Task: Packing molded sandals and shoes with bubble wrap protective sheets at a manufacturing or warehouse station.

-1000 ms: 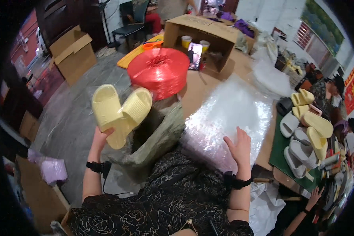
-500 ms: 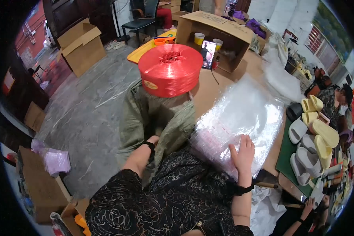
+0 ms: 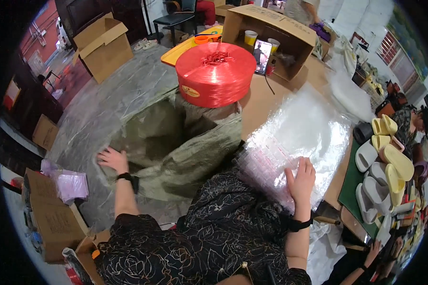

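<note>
My left hand [image 3: 112, 158] rests with fingers spread on the rim of a large olive-green woven sack [image 3: 176, 152] that stands open on the floor. My right hand [image 3: 301, 180] lies flat, fingers apart, on a stack of clear plastic bags [image 3: 295, 142] spread over the brown table [image 3: 261, 102]. A big red spool of plastic twine [image 3: 216, 73] sits at the sack's far edge. Neither hand holds anything. The yellow slippers seen earlier are out of sight.
Yellow and white slippers [image 3: 385, 166] lie on a green mat at the right, where another person's hand [image 3: 373, 249] reaches in. An open cardboard box [image 3: 271, 33] with cups stands behind the spool. More cardboard boxes [image 3: 102, 47] sit on the floor at left, plus pink bags [image 3: 71, 183].
My left hand held a pair of yellow slippers up a second ago; now it is empty and lowered to the sack's rim. My right hand stayed on the plastic bags.
</note>
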A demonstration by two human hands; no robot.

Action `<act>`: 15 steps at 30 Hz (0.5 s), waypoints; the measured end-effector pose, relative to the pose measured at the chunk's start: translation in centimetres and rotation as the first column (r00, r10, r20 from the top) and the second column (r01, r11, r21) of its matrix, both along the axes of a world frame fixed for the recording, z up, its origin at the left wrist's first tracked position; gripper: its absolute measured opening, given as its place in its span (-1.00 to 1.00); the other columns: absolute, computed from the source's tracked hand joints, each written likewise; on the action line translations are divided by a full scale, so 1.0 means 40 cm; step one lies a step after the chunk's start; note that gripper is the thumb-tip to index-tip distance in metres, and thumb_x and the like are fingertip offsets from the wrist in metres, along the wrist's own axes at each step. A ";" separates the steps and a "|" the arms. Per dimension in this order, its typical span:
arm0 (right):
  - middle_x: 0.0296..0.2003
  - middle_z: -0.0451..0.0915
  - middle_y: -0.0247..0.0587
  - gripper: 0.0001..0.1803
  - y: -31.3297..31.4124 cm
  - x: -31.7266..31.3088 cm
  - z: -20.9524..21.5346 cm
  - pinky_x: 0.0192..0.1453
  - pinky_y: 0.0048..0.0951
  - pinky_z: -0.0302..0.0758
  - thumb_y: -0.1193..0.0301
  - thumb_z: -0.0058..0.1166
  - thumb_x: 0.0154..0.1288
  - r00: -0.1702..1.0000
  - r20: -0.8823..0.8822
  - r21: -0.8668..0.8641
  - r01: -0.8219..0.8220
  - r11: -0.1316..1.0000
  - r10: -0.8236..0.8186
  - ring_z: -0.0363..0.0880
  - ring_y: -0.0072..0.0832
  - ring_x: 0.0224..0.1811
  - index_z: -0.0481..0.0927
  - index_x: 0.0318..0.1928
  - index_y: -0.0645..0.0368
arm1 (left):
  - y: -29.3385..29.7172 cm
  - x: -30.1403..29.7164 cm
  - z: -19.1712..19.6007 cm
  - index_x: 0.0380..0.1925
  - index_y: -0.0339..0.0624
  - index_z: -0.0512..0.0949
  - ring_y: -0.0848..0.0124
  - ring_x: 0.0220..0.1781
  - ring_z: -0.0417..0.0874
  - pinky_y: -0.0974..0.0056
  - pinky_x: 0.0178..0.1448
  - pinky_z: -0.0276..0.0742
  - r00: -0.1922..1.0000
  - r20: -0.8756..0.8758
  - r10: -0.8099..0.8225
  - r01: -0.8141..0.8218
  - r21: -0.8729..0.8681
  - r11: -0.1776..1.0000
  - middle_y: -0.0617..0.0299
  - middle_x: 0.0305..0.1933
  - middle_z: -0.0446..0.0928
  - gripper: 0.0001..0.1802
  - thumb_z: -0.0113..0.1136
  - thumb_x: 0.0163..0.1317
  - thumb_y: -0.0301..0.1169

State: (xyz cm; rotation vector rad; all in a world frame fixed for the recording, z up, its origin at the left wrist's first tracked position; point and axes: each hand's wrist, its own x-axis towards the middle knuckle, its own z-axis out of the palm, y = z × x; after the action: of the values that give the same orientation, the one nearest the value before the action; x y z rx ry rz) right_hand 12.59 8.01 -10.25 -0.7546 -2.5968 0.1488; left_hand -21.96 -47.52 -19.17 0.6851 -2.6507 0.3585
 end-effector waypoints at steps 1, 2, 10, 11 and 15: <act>0.32 0.33 0.18 -0.23 -0.001 0.005 0.004 0.40 0.08 0.21 0.04 0.21 0.25 1.000 0.001 0.003 0.004 1.000 -0.004 0.27 0.19 0.32 0.37 0.33 0.26 | -0.002 -0.007 0.100 0.25 -0.27 0.34 -0.34 0.45 0.12 -0.48 0.44 -0.08 1.000 -0.005 -0.022 0.022 -0.046 0.999 -0.37 0.35 0.25 -0.04 0.36 0.03 0.21; 0.32 0.33 0.18 -0.24 -0.007 -0.005 0.008 0.40 0.08 0.22 0.04 0.21 0.26 1.000 -0.007 0.000 -0.011 1.000 0.011 0.28 0.18 0.32 0.36 0.32 0.26 | -0.058 -0.012 0.147 0.24 -0.25 0.35 -0.35 0.44 0.13 -0.49 0.44 -0.09 0.986 -0.155 -0.064 0.045 -0.121 0.992 -0.37 0.34 0.26 -0.09 0.38 0.03 0.15; 0.30 0.34 0.19 -0.24 -0.013 -0.011 -0.003 0.39 0.06 0.23 0.05 0.21 0.26 1.000 -0.019 0.009 0.009 1.000 -0.009 0.28 0.18 0.31 0.36 0.33 0.26 | 0.106 0.123 0.210 0.44 -0.09 0.22 -0.28 0.59 -0.16 -0.39 0.54 -0.25 0.957 0.217 -0.191 0.215 -0.090 0.973 -0.41 0.54 -0.07 0.10 0.48 -0.08 0.08; 0.30 0.34 0.21 -0.25 -0.020 -0.015 0.010 0.39 0.06 0.23 0.05 0.21 0.26 1.000 -0.015 0.034 0.002 0.999 -0.002 0.28 0.18 0.31 0.36 0.32 0.26 | 0.106 0.117 0.110 0.45 -0.09 0.22 -0.23 0.61 -0.19 -0.37 0.55 -0.29 0.862 0.435 -0.259 0.248 0.084 0.965 -0.29 0.57 -0.06 0.13 0.49 -0.11 0.11; 0.28 0.35 0.24 -0.25 -0.008 -0.018 -0.004 0.39 0.07 0.23 0.05 0.21 0.26 0.999 -0.021 0.033 -0.023 0.999 0.024 0.29 0.19 0.29 0.37 0.30 0.29 | 0.267 0.210 0.021 0.46 0.14 0.24 0.01 0.49 0.24 -0.07 0.44 0.22 0.091 0.533 -0.841 0.445 0.734 0.513 -0.05 0.51 0.22 -0.08 0.31 0.02 -0.19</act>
State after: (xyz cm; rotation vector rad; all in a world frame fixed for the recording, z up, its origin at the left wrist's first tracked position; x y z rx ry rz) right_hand 11.85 7.67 -10.40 -0.7070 -2.5825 0.1200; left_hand -13.55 -36.85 -18.31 -1.1241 -3.6319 -0.2399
